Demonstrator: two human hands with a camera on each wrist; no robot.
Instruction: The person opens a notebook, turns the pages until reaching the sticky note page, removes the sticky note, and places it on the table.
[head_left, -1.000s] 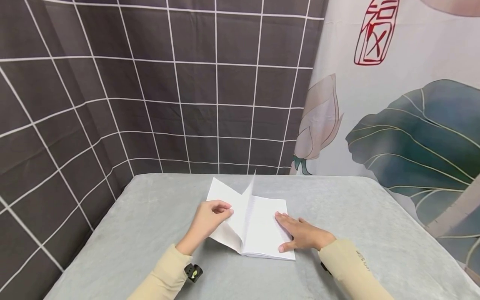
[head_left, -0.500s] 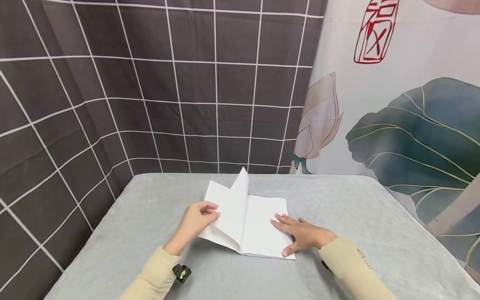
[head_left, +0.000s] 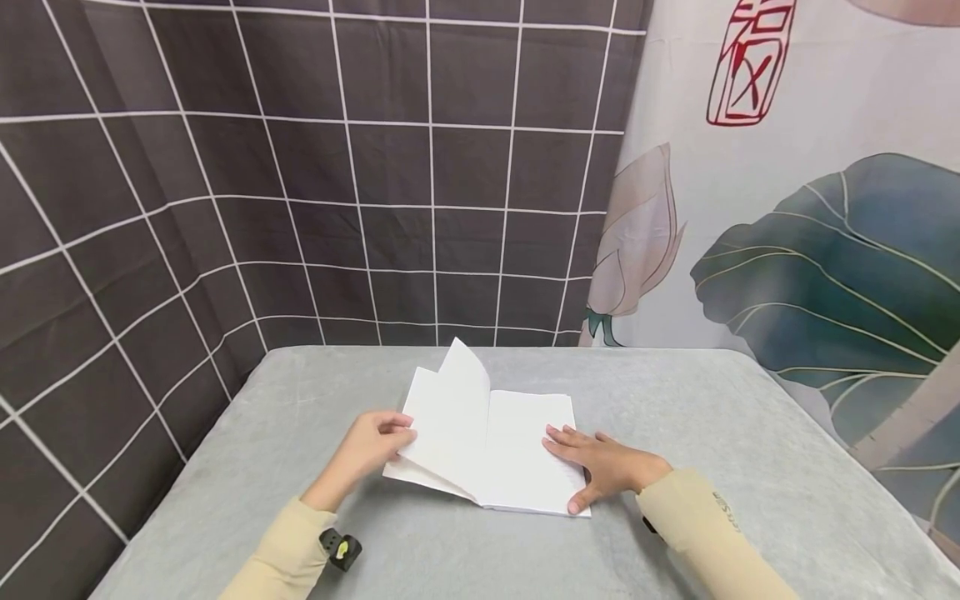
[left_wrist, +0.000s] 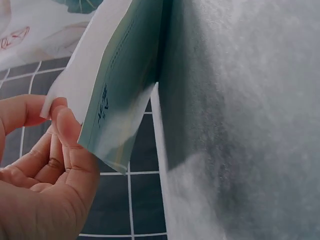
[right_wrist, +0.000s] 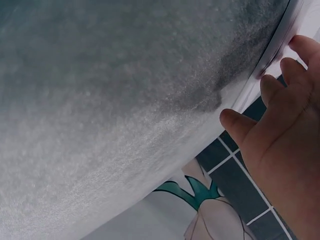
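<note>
An open notebook [head_left: 525, 454] with white pages lies on the table, its spine running away from me. My left hand [head_left: 375, 442] pinches the outer edge of the left-hand page [head_left: 446, 425] between thumb and fingers. That page is raised, its far corner curling up. From below, the left wrist view shows the left hand [left_wrist: 50, 165] at the page edge, beside the notebook's green printed cover [left_wrist: 112, 100], which is lifted off the table. My right hand [head_left: 607, 465] rests with fingers spread on the right-hand page's outer edge. In the right wrist view the right hand [right_wrist: 285, 130] stretches over the notebook's edge.
A grey cloth-covered table [head_left: 300, 417] extends around the notebook. Behind it hangs a dark curtain [head_left: 390, 167] with a white grid. At the back right is a pale curtain [head_left: 675, 100] with a flower, large leaves and red lettering.
My left hand has moved left and slightly toward me, drawing the page over from near upright to the left side. The right hand stays on the right-hand page with only a slight finger shift.
</note>
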